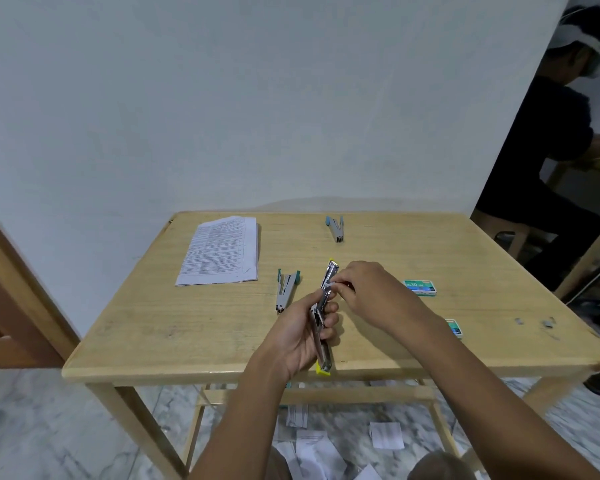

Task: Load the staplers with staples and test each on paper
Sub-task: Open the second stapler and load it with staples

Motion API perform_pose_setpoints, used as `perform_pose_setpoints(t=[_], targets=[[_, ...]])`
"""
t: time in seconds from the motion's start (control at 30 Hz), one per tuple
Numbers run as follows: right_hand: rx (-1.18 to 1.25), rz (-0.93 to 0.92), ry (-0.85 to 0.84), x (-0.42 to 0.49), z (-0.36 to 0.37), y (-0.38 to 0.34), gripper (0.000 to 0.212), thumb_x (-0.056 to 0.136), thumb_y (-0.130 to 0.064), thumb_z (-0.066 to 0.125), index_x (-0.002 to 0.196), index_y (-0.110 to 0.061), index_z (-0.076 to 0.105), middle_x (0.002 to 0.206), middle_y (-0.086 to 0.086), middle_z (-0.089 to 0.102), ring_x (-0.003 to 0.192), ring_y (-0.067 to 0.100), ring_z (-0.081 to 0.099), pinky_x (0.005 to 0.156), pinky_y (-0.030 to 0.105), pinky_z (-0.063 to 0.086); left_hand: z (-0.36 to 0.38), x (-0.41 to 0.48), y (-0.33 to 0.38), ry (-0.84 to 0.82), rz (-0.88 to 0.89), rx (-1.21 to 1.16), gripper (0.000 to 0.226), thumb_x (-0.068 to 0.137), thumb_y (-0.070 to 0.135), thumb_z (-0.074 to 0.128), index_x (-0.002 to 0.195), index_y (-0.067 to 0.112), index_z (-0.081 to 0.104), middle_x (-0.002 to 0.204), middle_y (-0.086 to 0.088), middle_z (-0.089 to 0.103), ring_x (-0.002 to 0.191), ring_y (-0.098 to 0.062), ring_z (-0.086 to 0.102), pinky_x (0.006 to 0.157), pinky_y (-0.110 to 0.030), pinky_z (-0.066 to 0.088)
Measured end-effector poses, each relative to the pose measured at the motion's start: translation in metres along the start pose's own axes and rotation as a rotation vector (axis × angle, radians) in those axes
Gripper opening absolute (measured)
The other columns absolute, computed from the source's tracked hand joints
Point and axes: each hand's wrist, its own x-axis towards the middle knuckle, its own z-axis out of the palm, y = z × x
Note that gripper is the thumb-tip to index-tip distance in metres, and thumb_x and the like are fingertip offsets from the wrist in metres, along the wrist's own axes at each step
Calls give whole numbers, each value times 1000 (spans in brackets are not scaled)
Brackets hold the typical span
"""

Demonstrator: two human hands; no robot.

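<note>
My left hand [300,336] grips a yellow stapler [323,358] that is swung wide open, its metal magazine pointing away from me above the table's front edge. My right hand [364,292] pinches something small and pale at the magazine's middle; I cannot tell what it is. A teal stapler [286,289] lies open on the table to the left. A blue stapler [336,229] lies near the far edge. The printed paper sheets [222,251] lie at the far left. A green staple box [420,287] sits to the right, a second box [453,329] partly hidden behind my right forearm.
The wooden table [187,334] stands against a white wall. Loose staple strips [548,322] lie near its right edge. Paper scraps [387,434] litter the marble floor underneath. Another person [551,140] sits at a second table at the right. A wooden door frame [0,271] is at the left.
</note>
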Motion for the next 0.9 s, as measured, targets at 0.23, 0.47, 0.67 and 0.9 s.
perform_pose_setpoints(t=[0.23,0.47,0.67,0.9], targets=[[215,87,162,0,5,3,20,93,-24,64,106,-14,76,104,1,74,93,14,65,74,20,42,-4,2,0,-1,-3,-15,17,100,20,46,104,6,55,71,-6,51,50,-11,43,39,-20,32],[364,133,212,-1,16,3,15,89,-21,70,101,-20,78,94,-4,77,69,-4,60,70,9,43,-10,7,0,-31,-38,-35,22,100,24,47,90,6,56,64,-5,50,48,-12,40,44,-21,28],[530,232,252,0,22,0,12,85,-23,74,95,-22,79,78,-15,73,70,-10,64,64,4,44,-8,7,2,-47,-49,-16,31,101,27,43,81,6,54,60,-5,47,45,-11,39,39,-19,30],[618,296,237,-1,29,-4,8,86,-24,73,92,-23,79,79,-10,75,70,-1,69,65,14,50,-12,10,1,-44,-46,5,32,102,29,41,80,9,54,62,-2,47,45,-10,42,47,-21,25]])
